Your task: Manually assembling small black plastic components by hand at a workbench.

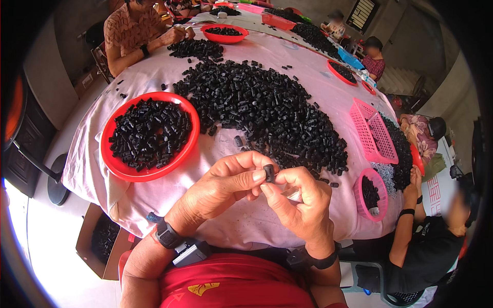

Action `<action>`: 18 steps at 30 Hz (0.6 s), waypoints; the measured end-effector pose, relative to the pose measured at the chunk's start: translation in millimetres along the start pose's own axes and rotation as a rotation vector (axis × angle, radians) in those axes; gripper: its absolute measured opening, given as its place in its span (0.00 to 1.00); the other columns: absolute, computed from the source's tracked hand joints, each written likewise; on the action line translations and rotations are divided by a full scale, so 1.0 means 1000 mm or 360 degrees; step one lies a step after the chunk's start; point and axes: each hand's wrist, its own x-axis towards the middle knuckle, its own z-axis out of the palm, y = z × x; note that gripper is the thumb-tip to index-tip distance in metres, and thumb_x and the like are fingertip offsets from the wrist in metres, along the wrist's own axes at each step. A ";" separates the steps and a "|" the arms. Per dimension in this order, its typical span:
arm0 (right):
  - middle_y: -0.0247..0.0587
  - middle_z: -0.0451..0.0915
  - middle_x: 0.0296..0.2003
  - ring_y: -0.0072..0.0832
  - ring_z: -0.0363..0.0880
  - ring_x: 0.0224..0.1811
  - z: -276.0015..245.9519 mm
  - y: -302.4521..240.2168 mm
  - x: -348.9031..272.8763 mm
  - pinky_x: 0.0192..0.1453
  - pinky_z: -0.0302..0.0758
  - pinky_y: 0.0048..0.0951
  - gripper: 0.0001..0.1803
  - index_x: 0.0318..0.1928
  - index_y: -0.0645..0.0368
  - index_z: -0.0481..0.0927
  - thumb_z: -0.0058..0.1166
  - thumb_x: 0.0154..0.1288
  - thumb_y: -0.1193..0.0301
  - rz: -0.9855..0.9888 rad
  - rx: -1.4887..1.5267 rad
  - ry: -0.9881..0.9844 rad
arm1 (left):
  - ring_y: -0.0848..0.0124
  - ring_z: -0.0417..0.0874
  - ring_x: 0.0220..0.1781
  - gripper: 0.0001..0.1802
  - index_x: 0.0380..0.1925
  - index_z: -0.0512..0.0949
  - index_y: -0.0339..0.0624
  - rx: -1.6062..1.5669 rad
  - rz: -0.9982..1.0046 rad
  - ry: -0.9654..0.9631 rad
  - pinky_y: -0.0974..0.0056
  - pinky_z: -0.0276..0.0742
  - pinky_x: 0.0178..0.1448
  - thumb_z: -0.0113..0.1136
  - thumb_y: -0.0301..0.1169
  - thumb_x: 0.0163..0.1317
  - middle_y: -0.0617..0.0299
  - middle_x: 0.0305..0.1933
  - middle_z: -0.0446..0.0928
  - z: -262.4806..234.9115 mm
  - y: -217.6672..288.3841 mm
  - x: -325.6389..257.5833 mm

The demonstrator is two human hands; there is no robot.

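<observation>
Close in front of me, a small black cylindrical piece (268, 173) is pinched between the thumb and fingers of my left hand (218, 187). My right hand (303, 203) meets it there, thumb and index finger closed right beside the piece. Something pale and shiny (292, 194) shows between the right fingers, too small to name. Beyond both hands spreads a large pile of similar black pieces (246, 102) on the pink tablecloth (226, 210). To the left, a red round tray (194, 136) holds many more of them.
At right stand a pink perforated basket (367, 131) and a pink round basket (360, 197) with black pieces. A person in black (426, 246) works close on the right; another (133, 36) sits far left. A cardboard box (88, 244) stands on the floor at left.
</observation>
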 end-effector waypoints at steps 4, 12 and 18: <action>0.37 0.83 0.24 0.22 0.84 0.25 -0.003 0.003 -0.001 0.27 0.76 0.21 0.10 0.34 0.62 0.77 0.67 0.60 0.73 -0.0090 -0.0195 -0.0036 | 0.82 0.73 0.36 0.16 0.50 0.77 0.42 0.0034 0.0003 0.0003 0.75 0.69 0.42 0.60 0.39 0.69 0.71 0.40 0.77 0.002 0.001 0.000; 0.39 0.82 0.22 0.25 0.80 0.19 -0.005 -0.001 0.001 0.21 0.73 0.26 0.22 0.32 0.60 0.77 0.71 0.57 0.54 0.0169 -0.0324 -0.0103 | 0.81 0.73 0.36 0.15 0.48 0.77 0.39 -0.0048 -0.0069 -0.0034 0.74 0.67 0.40 0.58 0.38 0.70 0.70 0.38 0.76 0.005 0.003 -0.002; 0.40 0.83 0.23 0.31 0.83 0.20 -0.007 -0.002 0.003 0.21 0.76 0.30 0.24 0.32 0.59 0.77 0.70 0.56 0.51 0.0156 -0.0354 -0.0135 | 0.81 0.72 0.35 0.15 0.49 0.77 0.39 -0.0027 -0.0064 -0.0110 0.74 0.65 0.38 0.58 0.37 0.70 0.69 0.37 0.76 0.006 0.003 0.000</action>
